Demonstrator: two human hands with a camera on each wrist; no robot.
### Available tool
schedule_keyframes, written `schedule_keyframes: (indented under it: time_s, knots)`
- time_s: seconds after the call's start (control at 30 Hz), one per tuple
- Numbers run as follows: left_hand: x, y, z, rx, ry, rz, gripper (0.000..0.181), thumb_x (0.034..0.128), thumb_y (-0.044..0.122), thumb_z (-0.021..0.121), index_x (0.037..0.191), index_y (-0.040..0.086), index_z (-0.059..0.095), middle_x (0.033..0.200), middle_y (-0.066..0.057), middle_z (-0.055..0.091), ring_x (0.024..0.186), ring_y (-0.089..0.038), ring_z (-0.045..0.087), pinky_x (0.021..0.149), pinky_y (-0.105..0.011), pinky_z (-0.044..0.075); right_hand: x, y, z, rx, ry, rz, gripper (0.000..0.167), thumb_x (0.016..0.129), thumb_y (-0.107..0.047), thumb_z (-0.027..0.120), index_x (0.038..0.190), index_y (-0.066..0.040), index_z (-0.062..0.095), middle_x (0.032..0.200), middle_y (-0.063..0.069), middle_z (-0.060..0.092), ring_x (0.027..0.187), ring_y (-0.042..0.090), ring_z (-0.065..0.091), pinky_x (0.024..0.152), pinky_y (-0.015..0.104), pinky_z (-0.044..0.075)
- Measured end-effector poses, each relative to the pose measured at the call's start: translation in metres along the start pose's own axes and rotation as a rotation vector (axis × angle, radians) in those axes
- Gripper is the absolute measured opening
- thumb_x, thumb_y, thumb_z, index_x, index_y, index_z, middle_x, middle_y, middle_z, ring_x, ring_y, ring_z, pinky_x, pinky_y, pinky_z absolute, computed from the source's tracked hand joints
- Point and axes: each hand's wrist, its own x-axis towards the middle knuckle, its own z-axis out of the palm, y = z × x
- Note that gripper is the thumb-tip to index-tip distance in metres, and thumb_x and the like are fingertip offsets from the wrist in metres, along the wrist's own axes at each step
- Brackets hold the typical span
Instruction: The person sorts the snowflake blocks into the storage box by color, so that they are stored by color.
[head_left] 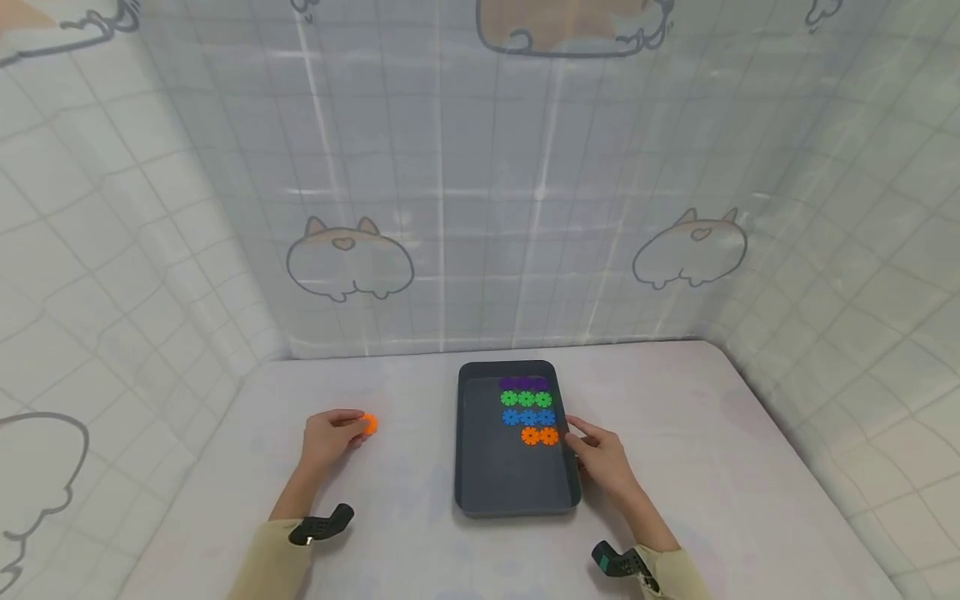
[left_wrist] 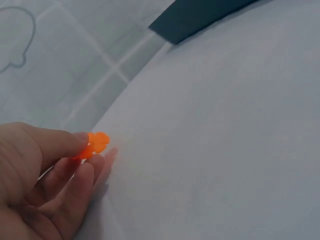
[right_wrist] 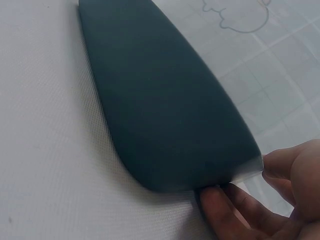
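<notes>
My left hand (head_left: 328, 435) is left of the tray, low over the table, pinching an orange notched plastic disc (head_left: 369, 424). In the left wrist view the disc (left_wrist: 98, 144) juts out past thumb and fingertips. A dark grey rectangular tray (head_left: 517, 487) lies mid-table. My right hand (head_left: 606, 462) grips its right rim; in the right wrist view, thumb and fingers are on either side of the tray's edge (right_wrist: 160, 110). Inside, toward the right, are rows of notched discs: three purple (head_left: 524, 384), three green (head_left: 527, 399), three blue (head_left: 528, 417) and two orange (head_left: 540, 436).
The table (head_left: 420, 550) has a pale covering. Behind it and at both sides stand grid-patterned curtain walls (head_left: 487, 275) with cartoon animal drawings. A black strap device (head_left: 321, 527) sits on the left wrist, another (head_left: 624, 564) on the right.
</notes>
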Motion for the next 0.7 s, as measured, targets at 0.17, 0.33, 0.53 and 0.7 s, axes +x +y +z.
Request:
schedule_keyframes:
  time_s: [0.17, 0.33, 0.53, 0.7]
  knots:
    - [-0.012, 0.016, 0.016, 0.027, -0.025, 0.024, 0.025, 0.0862, 0.008, 0.072, 0.108, -0.004, 0.070, 0.093, -0.014, 0.069, 0.069, -0.017, 0.066, 0.059, -0.024, 0.055, -0.001, 0.000, -0.001, 0.007, -0.003, -0.011, 0.042, 0.095, -0.018, 0.063, 0.135, -0.011, 0.059, 0.095, 0.012, 0.067, 0.067, 0.021, 0.062, 0.058, 0.032, 0.054]
    - [-0.025, 0.030, 0.029, 0.043, -0.028, 0.044, 0.021, 0.0831, 0.007, 0.074, 0.102, -0.001, 0.073, 0.091, -0.012, 0.070, 0.070, -0.018, 0.067, 0.061, -0.025, 0.056, -0.002, 0.000, 0.000, 0.018, -0.006, -0.010, 0.042, 0.095, -0.018, 0.064, 0.136, -0.012, 0.059, 0.095, 0.012, 0.067, 0.067, 0.021, 0.062, 0.058, 0.032, 0.054]
    - [-0.039, 0.046, 0.044, 0.033, -0.064, 0.077, 0.020, 0.0820, 0.006, 0.075, 0.101, -0.001, 0.074, 0.092, -0.012, 0.068, 0.069, -0.020, 0.068, 0.061, -0.029, 0.057, -0.003, 0.001, 0.000, 0.019, -0.006, -0.005, 0.042, 0.094, -0.020, 0.064, 0.135, -0.013, 0.059, 0.094, 0.011, 0.067, 0.067, 0.021, 0.061, 0.057, 0.032, 0.053]
    - [-0.050, 0.059, 0.056, 0.022, -0.094, 0.118, 0.017, 0.0812, 0.002, 0.076, 0.098, -0.001, 0.074, 0.091, -0.012, 0.067, 0.067, -0.023, 0.069, 0.061, -0.032, 0.058, -0.004, 0.001, 0.000, 0.030, -0.005, 0.003, 0.042, 0.095, -0.020, 0.064, 0.135, -0.013, 0.059, 0.095, 0.011, 0.067, 0.067, 0.022, 0.062, 0.057, 0.032, 0.053]
